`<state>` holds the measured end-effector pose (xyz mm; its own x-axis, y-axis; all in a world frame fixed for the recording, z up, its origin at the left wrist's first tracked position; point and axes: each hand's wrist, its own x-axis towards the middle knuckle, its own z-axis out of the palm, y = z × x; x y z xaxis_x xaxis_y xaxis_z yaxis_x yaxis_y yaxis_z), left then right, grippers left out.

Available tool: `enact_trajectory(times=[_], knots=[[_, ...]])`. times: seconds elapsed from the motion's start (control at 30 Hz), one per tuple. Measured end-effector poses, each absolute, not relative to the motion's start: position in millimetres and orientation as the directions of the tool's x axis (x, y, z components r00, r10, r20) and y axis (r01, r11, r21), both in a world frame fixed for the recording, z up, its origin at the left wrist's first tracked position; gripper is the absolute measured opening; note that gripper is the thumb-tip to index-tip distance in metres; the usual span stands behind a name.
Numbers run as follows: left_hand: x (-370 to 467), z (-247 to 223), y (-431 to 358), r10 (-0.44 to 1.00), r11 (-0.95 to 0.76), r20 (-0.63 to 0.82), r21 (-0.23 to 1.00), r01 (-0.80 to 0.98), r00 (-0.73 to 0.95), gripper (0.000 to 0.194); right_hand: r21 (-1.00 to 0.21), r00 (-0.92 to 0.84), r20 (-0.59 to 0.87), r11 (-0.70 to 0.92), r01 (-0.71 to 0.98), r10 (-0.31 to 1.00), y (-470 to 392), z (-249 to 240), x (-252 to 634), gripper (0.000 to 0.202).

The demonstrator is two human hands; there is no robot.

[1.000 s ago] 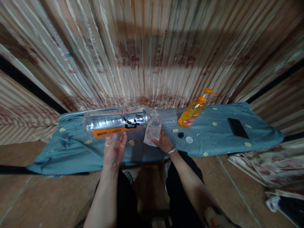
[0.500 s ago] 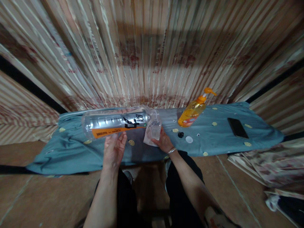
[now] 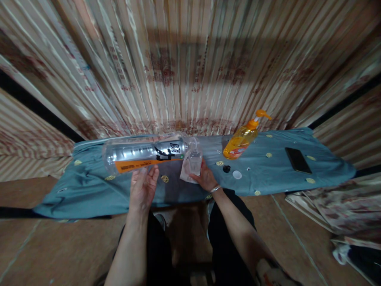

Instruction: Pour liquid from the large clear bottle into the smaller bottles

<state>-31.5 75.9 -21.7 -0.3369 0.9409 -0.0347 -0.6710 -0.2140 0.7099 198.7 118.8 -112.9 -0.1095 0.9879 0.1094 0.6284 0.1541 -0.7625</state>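
Note:
My left hand (image 3: pixel 143 184) supports a large clear plastic bottle (image 3: pixel 143 153) from below, its fingers going behind the bottle's orange and silver label. The bottle lies nearly level, with its mouth pointing right. My right hand (image 3: pixel 206 176) is closed around a small clear container (image 3: pixel 195 163) and keeps it upright at the bottle's mouth. Whether liquid is passing between them I cannot tell. A pale tissue or cloth (image 3: pixel 185 171) is beneath the small container. To the right of my right hand lie a black cap (image 3: pixel 226 169) and a white round cap (image 3: pixel 237 174).
A pump bottle of yellow-orange liquid (image 3: pixel 240 141) stands toward the back of the cloth-covered narrow table (image 3: pixel 268 178). Farther right lies a dark phone (image 3: pixel 298 160). Striped curtains (image 3: pixel 190 91) hang right behind the table, and dark poles (image 3: pixel 342 103) slant at both sides.

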Motion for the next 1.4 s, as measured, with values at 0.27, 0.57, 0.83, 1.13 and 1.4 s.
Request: enact_trajectory(times=[0.27,0.57,0.83,1.13,1.4], knots=[[-32.7,-24.8,76.3,0.938,-0.223,-0.021,0.728,-0.649,-0.346,0.045,-0.734,-0.098,0.148,0.176,0.656,0.984,121.7,-121.5,199.0,0.096],[-31.6,-23.8,76.0,0.937,-0.213,-0.046,0.711,-0.670,-0.346,0.043,-0.728,-0.109,0.173,0.202,0.655,0.979,124.7,-131.6,202.2,0.096],[-31.7,-24.7,76.9,0.936,-0.223,-0.032,0.715,-0.662,-0.350,0.041,-0.737,-0.120,0.176,0.211,0.642,0.977,125.1,-134.4,202.5,0.100],[-32.5,-24.2,77.0,0.942,-0.222,-0.024,0.704,-0.674,-0.334,0.044,-0.717,-0.115,0.189,0.217,0.663,0.975,126.5,-137.3,202.2,0.097],[-31.9,-26.0,77.7,0.938,-0.235,-0.025,0.687,-0.687,-0.346,0.043,-0.703,-0.100,0.262,0.260,0.662,0.960,127.6,-142.2,199.4,0.094]])
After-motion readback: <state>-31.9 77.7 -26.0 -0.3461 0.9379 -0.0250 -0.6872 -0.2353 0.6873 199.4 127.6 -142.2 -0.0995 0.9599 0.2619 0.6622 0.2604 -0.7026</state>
